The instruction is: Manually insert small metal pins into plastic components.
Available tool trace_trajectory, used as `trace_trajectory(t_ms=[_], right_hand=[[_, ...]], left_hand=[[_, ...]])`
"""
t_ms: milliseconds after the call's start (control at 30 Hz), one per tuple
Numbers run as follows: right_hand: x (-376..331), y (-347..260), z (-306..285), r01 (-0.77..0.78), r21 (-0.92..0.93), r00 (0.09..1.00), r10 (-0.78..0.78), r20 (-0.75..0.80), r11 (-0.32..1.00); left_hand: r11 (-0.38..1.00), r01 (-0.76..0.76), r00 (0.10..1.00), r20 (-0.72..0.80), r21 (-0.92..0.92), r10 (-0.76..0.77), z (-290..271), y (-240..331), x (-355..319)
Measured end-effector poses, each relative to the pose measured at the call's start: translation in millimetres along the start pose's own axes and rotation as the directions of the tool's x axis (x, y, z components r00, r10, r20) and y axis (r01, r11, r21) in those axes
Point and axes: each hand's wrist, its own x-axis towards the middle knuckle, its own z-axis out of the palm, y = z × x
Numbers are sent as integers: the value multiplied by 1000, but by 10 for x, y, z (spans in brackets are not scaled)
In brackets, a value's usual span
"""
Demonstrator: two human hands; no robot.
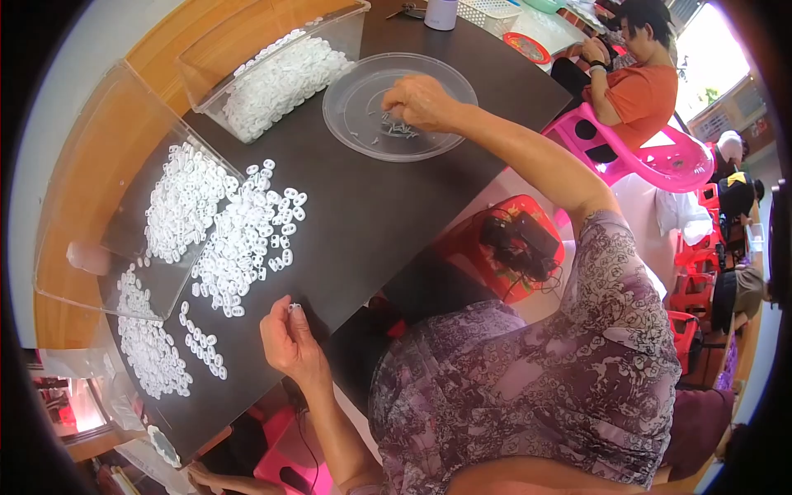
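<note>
My left hand (286, 340) is at the near edge of the dark table, thumb and forefinger pinched on a small white plastic piece (294, 307) that barely shows. Over a round clear plastic tray (346, 124), my right hand (421, 102) bends down with its fingertips drawn together. Below those fingertips lie several small grey, pin-like pieces (399, 129); whether one is between the fingers is hidden. Left of centre, a loose heap of white oval pieces with two holes (235, 256) spreads over the table.
A clear bin (198, 87) full of white pieces stands at the back. Another clear bin (58, 214) lies tipped around more of them at left. A lilac cup (441, 14) is at the far edge. At right, a person in orange (639, 95) sits by a pink chair (660, 165).
</note>
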Motion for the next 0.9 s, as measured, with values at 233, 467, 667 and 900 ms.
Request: trace_trajectory(t_ms=[233, 467, 667, 900], right_hand=[[84, -31, 67, -23, -90, 986, 37, 163, 996], [81, -23, 153, -28, -62, 991, 36, 132, 998], [128, -78, 142, -44, -141, 973, 75, 218, 989], [51, -110, 118, 60, -89, 993, -50, 109, 994]], left_hand=[[1000, -19, 1000, 11, -1, 19, -16, 5, -8], [1000, -1, 1000, -23, -17, 1, 30, 7, -5], [996, 68, 997, -25, -65, -70, -10, -10, -21], [885, 254, 964, 29, -391, -264, -112, 45, 24]])
